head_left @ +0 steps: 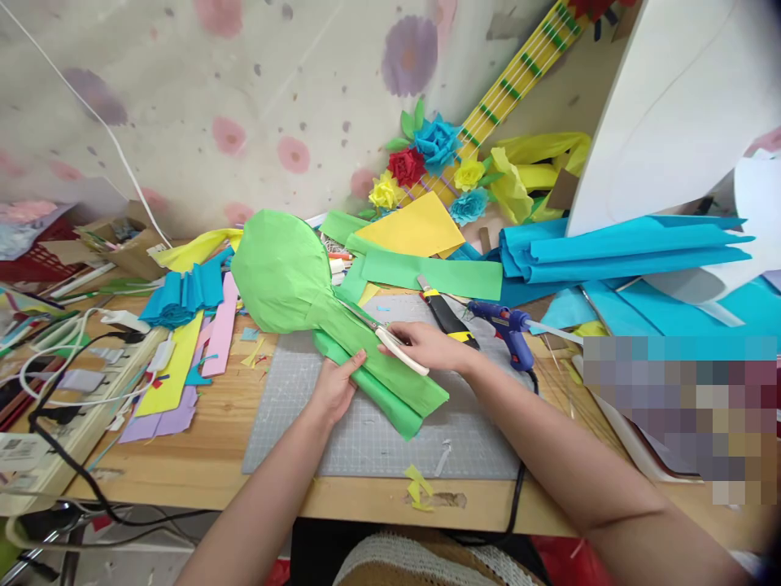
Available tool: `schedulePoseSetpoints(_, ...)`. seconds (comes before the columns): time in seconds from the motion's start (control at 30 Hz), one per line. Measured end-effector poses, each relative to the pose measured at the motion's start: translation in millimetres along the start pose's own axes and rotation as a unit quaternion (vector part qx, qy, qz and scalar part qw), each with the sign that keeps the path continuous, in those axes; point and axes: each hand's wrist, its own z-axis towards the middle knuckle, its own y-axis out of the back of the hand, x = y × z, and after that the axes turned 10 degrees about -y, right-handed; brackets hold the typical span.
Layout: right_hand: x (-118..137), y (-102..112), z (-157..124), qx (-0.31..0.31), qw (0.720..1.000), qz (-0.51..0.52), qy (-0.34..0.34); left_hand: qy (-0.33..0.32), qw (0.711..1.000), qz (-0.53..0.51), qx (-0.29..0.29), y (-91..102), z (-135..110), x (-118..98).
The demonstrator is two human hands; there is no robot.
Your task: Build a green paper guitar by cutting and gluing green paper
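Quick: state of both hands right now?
Left hand: closed, holding the green paper.
Right hand: closed around the handle of the scissors.

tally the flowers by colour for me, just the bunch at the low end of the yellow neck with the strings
Blue flowers: 2
Yellow flowers: 2
Red flower: 1
Total: 5
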Motion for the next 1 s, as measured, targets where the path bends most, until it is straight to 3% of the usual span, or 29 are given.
schedulePoseSetpoints(0.23, 7.1, 15.3, -0.7, 0.016, 0.993, -0.111, -0.027, 0.008, 1.000, -0.019, -0.009, 2.5, 3.9, 2.7)
schedulePoseSetpoints(0.6, 21.4, 17.6, 7.5, 0.049, 0.994, -0.093, -0.035, -0.011, 0.999, -0.041, -0.012, 3.1, 6.4, 6.2)
schedulePoseSetpoints(1.0, 11.0, 17.7, 16.9, 0.083, 0.995, -0.041, -0.032, -0.026, 0.998, -0.045, -0.022, 2.5, 6.5, 7.8)
